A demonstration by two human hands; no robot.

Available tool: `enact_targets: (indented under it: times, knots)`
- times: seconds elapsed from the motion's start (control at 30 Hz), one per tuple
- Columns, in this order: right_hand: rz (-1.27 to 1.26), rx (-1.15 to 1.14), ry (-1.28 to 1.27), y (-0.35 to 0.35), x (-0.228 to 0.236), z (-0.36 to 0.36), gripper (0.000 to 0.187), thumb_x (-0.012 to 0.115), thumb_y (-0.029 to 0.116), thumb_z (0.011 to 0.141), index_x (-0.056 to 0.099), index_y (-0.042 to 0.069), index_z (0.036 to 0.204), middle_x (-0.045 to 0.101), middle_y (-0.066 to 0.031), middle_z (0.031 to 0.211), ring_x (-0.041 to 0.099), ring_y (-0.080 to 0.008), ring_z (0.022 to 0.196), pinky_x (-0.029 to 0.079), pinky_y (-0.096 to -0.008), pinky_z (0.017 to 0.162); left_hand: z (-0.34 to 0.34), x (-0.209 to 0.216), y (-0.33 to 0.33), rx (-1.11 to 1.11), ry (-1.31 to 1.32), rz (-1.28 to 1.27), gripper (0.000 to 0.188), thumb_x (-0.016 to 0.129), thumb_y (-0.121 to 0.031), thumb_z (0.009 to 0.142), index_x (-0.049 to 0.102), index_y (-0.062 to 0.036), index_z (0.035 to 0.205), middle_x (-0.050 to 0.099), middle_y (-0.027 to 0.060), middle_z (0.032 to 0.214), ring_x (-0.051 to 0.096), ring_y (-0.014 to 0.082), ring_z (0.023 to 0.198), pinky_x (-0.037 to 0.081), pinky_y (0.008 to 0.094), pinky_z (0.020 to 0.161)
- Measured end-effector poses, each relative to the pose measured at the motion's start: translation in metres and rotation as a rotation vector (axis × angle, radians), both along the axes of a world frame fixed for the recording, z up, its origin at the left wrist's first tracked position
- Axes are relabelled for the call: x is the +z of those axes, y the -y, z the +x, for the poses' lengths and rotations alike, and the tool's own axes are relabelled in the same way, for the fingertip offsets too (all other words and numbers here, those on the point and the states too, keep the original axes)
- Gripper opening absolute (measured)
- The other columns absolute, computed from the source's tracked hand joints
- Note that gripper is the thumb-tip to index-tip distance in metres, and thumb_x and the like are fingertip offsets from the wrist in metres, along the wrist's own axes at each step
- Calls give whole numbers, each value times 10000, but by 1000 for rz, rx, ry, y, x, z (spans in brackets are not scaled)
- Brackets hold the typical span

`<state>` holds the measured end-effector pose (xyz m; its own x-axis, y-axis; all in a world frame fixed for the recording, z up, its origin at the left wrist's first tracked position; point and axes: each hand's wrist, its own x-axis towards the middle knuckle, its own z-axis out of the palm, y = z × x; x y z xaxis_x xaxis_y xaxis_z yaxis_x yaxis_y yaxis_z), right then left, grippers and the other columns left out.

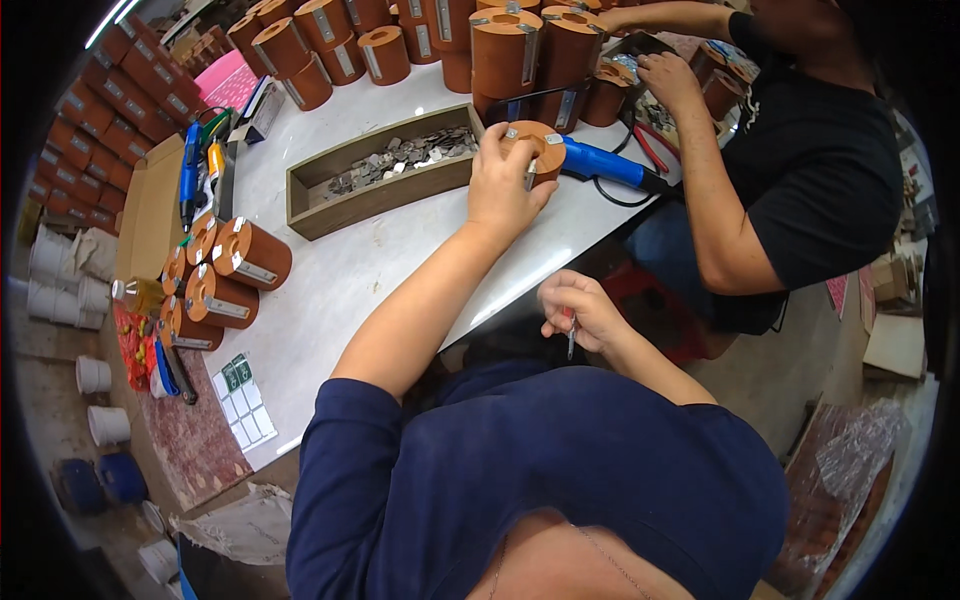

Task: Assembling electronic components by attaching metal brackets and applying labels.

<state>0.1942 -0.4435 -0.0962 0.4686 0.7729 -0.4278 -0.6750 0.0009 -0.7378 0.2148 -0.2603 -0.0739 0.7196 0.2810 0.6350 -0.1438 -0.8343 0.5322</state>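
white table [350, 285] spans the middle; a co-worker [820, 170] in black sits at its right, and brown cylinders [385, 55] stand stacked along the far edge. an open wooden tray [385, 205] sits just left of the left hand [505, 185], a blue-bodied tool [605, 165] just right. the left fingers curl around a hollow cylinder [541, 130] on the table; the right hand [582, 310], fingers bent, pinches a slim implement [571, 342] before the near edge. silvery metal pieces [405, 160] lie heaped in the tray.

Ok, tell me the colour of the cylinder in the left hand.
The cylinder in the left hand is orange-brown, seen best in the head view.
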Motion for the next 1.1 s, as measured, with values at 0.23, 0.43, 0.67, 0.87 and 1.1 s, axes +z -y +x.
enact_targets:
  times: [0.23,0.43,0.67,0.87,1.1]
  knots:
    - [147,152,-324,-3,-13,-10,178,458,183,892,485,40,790,505,-55,635,509,-174,523,490,-362,638,-45,20,-13,-71,120,-143,391,794,-94,538,578,-21,856,437,155,1130,540,291,961,472,342,800]
    - [133,339,-594,1,-36,-22,249,490,150,880,369,135,663,334,13,555,311,-106,489,294,-253,475,-171,59,-37,83,-17,-207,365,778,-45,555,586,-27,865,447,134,1145,536,240,991,476,317,778]
    - [362,217,-238,-63,19,-9,341,459,257,916,363,120,619,351,5,567,345,-114,515,345,-274,535,-261,26,-30,427,-88,-261,355,768,-29,548,591,-25,855,433,152,1160,511,258,1037,465,331,808]
    - [816,326,180,-148,89,-55,400,319,300,966,336,78,634,364,-24,575,356,-123,522,401,-318,583,-263,1,-18,514,22,-304,585,782,-96,588,505,-69,1102,341,157,1278,475,275,1104,430,376,904]
    - [873,345,530,-200,73,-105,323,386,251,957,418,45,711,451,-32,610,464,-107,564,458,-263,581,-259,-15,-20,473,223,-439,561,814,-150,563,548,-83,1052,362,164,1244,468,289,1096,450,380,877]
